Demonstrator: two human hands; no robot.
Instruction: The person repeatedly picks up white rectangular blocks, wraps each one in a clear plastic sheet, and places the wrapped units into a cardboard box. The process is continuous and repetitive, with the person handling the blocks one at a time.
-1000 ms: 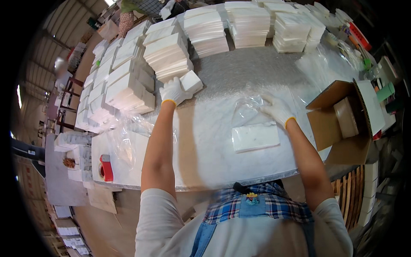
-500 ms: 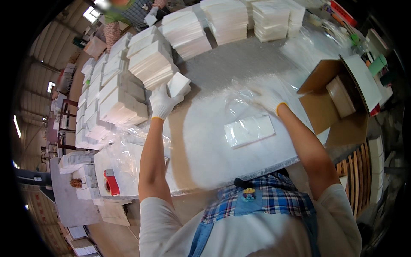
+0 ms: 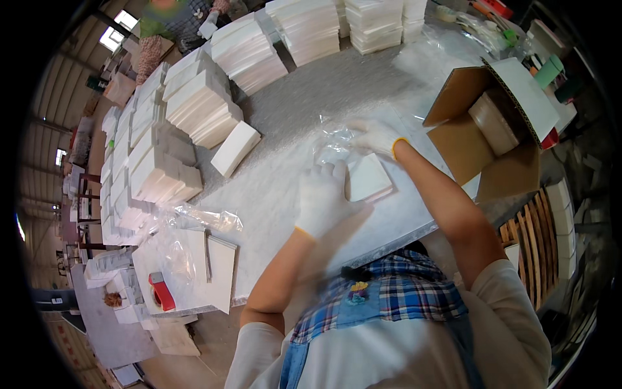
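Note:
A white rectangular slab [image 3: 369,177] lies on the table in front of me, its left part hidden by my left hand. My left hand [image 3: 323,198], in a white knit glove, rests over that part with its fingers stretched forward and a little apart. Beyond the slab, a crumpled clear plastic bag [image 3: 334,137] lies between my hands. My right hand [image 3: 374,137], also gloved, reaches across the far side of the slab, fingers stretched over the plastic and slightly blurred. To the left, a thick white block [image 3: 236,149] leans near the tall stacks of white slabs [image 3: 205,107].
An open cardboard box [image 3: 447,150] with a wrapped bundle stands at right. More stacks [image 3: 304,29] line the far edge. Near left lie loose clear film [image 3: 214,217], flat white boards [image 3: 220,269] and a red tape dispenser [image 3: 161,292]. Another person [image 3: 178,23] stands at far left.
My left hand has left the white block by the stacks and come right, onto the slab. The block now stands clear of my hand. My right hand stays by the plastic; the view has shifted.

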